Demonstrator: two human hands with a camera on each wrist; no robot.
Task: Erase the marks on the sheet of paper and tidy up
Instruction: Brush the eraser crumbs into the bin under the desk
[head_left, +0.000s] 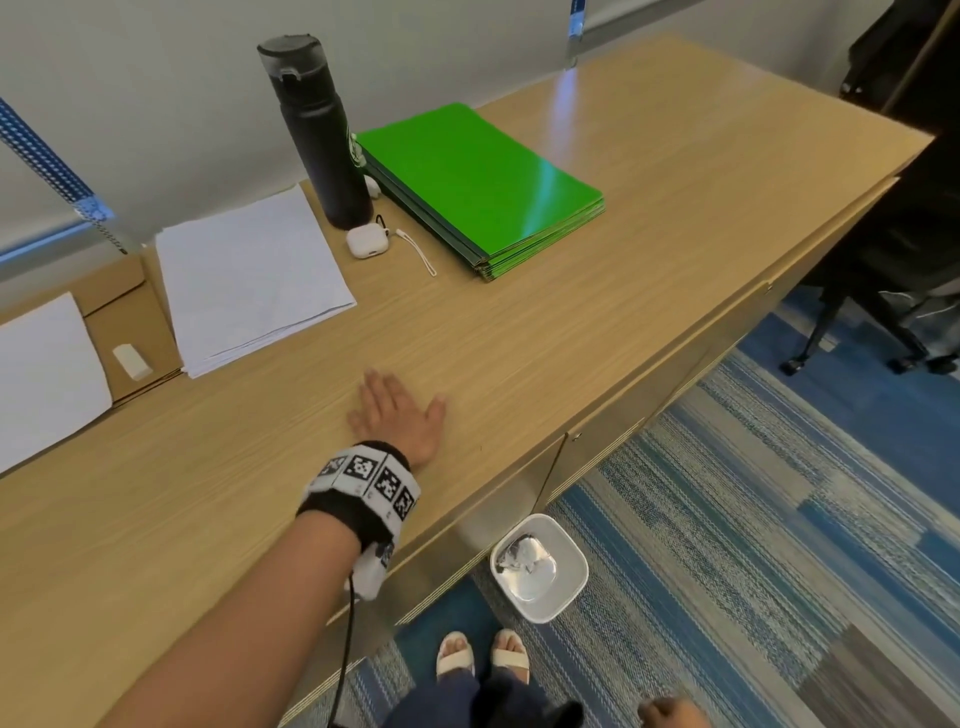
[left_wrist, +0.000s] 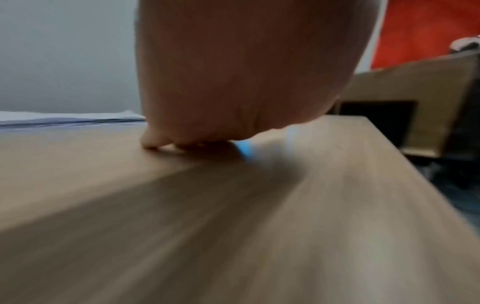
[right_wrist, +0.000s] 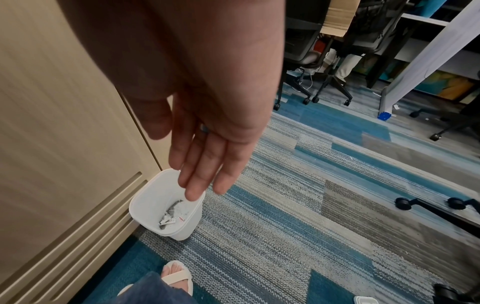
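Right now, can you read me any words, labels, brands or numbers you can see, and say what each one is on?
No readable text.
Tall black drinking bottle: a pale emblem low on its side, mostly hidden, unreadable.
Black wristband: square black-and-white coded tags, patterns, not words.
White waste bin: scraps with red specks, too small.

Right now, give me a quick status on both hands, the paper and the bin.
Left hand flat on desk, holding nothing. Right hand open, empty, above white bin on floor; scraps inside. Paper stack and eraser lie untouched. Nothing in the way.
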